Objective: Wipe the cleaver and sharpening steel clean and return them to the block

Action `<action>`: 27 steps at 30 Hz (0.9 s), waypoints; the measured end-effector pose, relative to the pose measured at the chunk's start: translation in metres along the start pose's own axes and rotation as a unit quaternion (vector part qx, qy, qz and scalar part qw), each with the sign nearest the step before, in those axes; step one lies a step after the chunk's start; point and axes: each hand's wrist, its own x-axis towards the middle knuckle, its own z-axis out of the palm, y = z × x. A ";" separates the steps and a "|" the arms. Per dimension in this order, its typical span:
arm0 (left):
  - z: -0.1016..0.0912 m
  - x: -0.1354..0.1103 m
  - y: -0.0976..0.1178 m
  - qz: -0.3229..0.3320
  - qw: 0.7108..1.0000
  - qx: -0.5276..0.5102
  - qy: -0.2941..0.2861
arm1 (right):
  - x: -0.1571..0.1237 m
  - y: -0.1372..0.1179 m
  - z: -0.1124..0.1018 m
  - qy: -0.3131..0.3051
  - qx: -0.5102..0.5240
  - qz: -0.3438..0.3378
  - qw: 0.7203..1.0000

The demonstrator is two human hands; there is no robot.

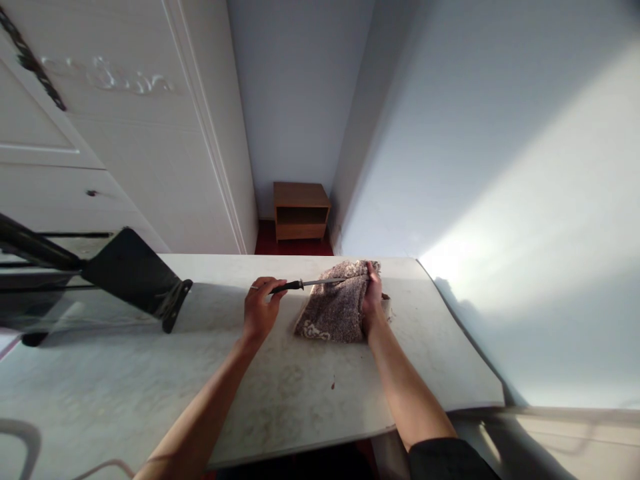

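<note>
Pale tabletop (285,393) beneath, brown cloth (336,310) partly hides the right hand (372,299).

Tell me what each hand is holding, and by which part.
Left hand: a thin-shafted tool, by its black handle. Right hand: a brownish cloth, by its right side.

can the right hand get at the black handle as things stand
Probably not easily: the left hand holds the black handle, and the right hand is occupied holding the cloth.
</note>
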 end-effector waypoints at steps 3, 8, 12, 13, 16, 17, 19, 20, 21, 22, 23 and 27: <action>-0.002 0.001 0.001 -0.011 1.000 -0.010 0.018 | -0.002 -0.001 0.002 0.003 -0.003 -0.004 1.000; -0.004 0.003 -0.004 -0.037 0.998 -0.038 0.025 | -0.003 0.000 0.000 0.006 0.013 -0.006 1.000; -0.007 0.005 -0.006 -0.030 0.998 -0.050 0.019 | -0.004 -0.001 -0.001 -0.023 0.020 -0.014 0.999; -0.008 0.006 -0.006 -0.023 0.998 -0.051 0.023 | -0.004 -0.001 -0.001 -0.027 0.025 -0.016 0.999; -0.009 0.007 -0.007 -0.026 0.997 -0.057 0.041 | -0.006 -0.001 0.002 -0.047 0.045 -0.021 0.998; -0.009 0.007 -0.008 -0.035 0.996 -0.062 0.046 | -0.007 -0.002 0.002 -0.057 0.050 -0.021 0.997; -0.008 0.007 -0.011 -0.058 0.994 -0.073 0.054 | -0.010 -0.002 0.004 -0.081 0.059 -0.017 0.995; -0.008 0.008 -0.012 -0.069 0.993 -0.079 0.056 | -0.011 -0.002 0.005 -0.090 0.064 -0.013 0.994; -0.007 0.008 -0.013 -0.078 0.992 -0.084 0.056 | -0.012 -0.003 0.005 -0.098 0.068 -0.008 0.993; -0.007 0.008 -0.014 -0.087 0.991 -0.089 0.054 | -0.014 -0.003 0.006 -0.105 0.070 -0.002 0.992; -0.007 0.009 -0.015 -0.095 0.990 -0.093 0.052 | -0.015 -0.004 0.006 -0.111 0.072 0.002 0.991; -0.009 0.012 -0.019 -0.120 0.987 -0.102 0.039 | -0.020 -0.006 0.009 -0.132 0.074 0.015 0.988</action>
